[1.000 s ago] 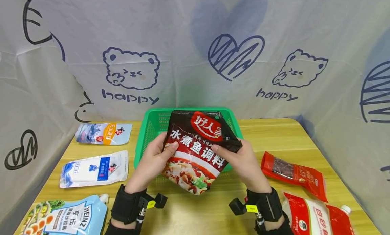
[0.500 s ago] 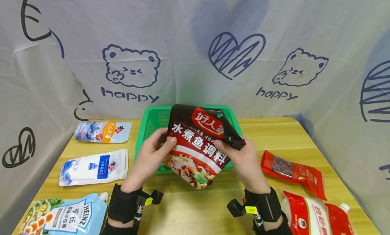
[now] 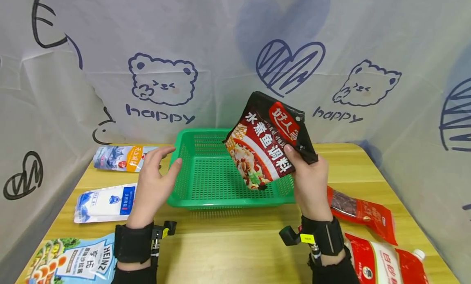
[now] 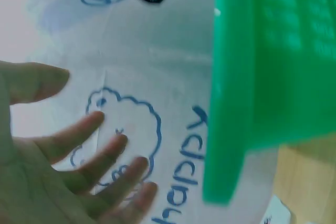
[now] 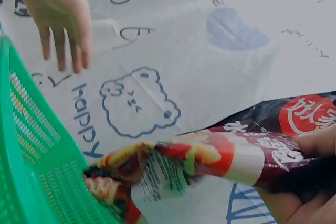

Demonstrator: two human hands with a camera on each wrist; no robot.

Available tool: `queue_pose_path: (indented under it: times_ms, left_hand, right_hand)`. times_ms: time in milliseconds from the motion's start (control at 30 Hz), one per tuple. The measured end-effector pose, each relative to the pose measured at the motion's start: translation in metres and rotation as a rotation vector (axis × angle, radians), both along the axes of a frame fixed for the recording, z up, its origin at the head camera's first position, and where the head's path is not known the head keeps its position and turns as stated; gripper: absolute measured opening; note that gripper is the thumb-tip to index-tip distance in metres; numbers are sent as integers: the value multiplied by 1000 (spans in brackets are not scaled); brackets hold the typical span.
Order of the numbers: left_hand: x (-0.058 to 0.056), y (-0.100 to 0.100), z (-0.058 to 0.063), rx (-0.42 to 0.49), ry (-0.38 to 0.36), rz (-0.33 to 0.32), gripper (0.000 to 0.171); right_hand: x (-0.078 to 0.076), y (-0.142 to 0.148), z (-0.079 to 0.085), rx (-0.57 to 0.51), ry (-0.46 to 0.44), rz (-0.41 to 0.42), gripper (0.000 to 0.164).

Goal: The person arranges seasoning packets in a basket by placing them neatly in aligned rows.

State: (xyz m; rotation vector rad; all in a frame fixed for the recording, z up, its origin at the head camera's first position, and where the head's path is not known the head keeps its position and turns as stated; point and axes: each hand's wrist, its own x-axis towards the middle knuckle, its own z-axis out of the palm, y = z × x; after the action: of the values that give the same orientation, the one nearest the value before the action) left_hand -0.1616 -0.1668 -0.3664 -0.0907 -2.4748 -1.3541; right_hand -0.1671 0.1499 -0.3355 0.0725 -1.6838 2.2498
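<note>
Now that the left hand [image 3: 156, 186] has let go, the dark-red and black food packet [image 3: 266, 141] is held by the right hand [image 3: 310, 186] alone. Packet: centre-right of the frame, tilted, raised above the right part of the green basket [image 3: 228, 202] and higher in the frame than half a second ago; contact with the basket cannot be told. Right hand: thumb pressed on the printed face near the lower right corner, fingers behind, grip closed. Left hand: left of centre, beside the basket's left rim, fingers parted and lightly bent, holding nothing. Consequence, as judged: placement of the packet rests on one grip, and the left hand is free. Basket: centre, on the wooden tabletop [image 3: 228, 251], more of its perforated floor showing than before. Left edge, top to bottom: orange-labelled pouch [image 3: 117, 158] and white-and-blue pouch [image 3: 103, 204], both partly covered by the left hand; light-blue Heinz pouch [image 3: 79, 261]. Lower right: red packet with a clear window [image 3: 362, 212]; red-and-white capped bag [image 3: 386, 261], cut by the frame.
</note>
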Motion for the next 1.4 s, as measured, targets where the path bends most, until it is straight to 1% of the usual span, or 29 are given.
queue_pose_path:
  times_ms: [100,200,333,433,600,833,1167,1300,1400]
  left_hand:
    - [-2,-7,0,-54,-112,51,52]
    - [-5,-13,-3,-82,-219,72,57]
    - [-8,-17,-8,-95,-308,67,59]
    - [-10,-18,-11,-110,-350,51,60]
    - [-12,-19,-17,-122,-372,21,59]
    - [-14,-19,-23,-91,-374,1,58]
    - [-16,-17,-23,-58,-386,-18,59]
    - [-16,-17,-23,-52,-385,-15,59]
    - [-16,-17,-22,-51,-381,-13,59]
  right_hand:
    - [-5,4,-3,15,-11,-16,39]
    - [-10,7,-7,47,-33,-39,38]
    - [-18,10,-15,62,-66,-77,36]
    - [-23,12,-20,69,-96,-91,34]
    - [-30,16,-29,106,-145,-88,33]
    - [-35,21,-40,153,-208,-60,37]
    - [-39,25,-52,244,-295,-32,40]
    - [-39,27,-54,262,-327,-41,40]
    - [-40,28,-53,254,-337,-22,43]
